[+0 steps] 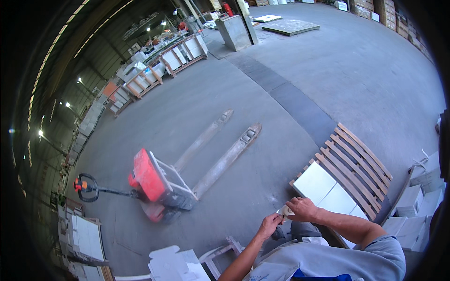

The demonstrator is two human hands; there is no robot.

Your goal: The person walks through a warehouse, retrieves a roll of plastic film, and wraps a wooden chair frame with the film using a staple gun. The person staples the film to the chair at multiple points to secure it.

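My two hands meet in front of my body around a small off-white thing (285, 212), perhaps a roll; its kind is too small to make out. My right hand (303, 209) curls over it from the right. From the other side my left hand (269, 225) pinches at its edge with bent fingers. Just beyond my right hand, flat white boxes (315, 181) lie side by side on a slatted wooden pallet (358, 164), covering its near end. My right forearm passes over part of the boxes.
A red pallet jack (150, 175) stands to the left, its two forks (227, 161) pointing away. White cartons (412, 201) are stacked at my right. At the lower left are white cardboard pieces (176, 262). Wooden crates (183, 56) and a grey cabinet (234, 33) stand farther off.
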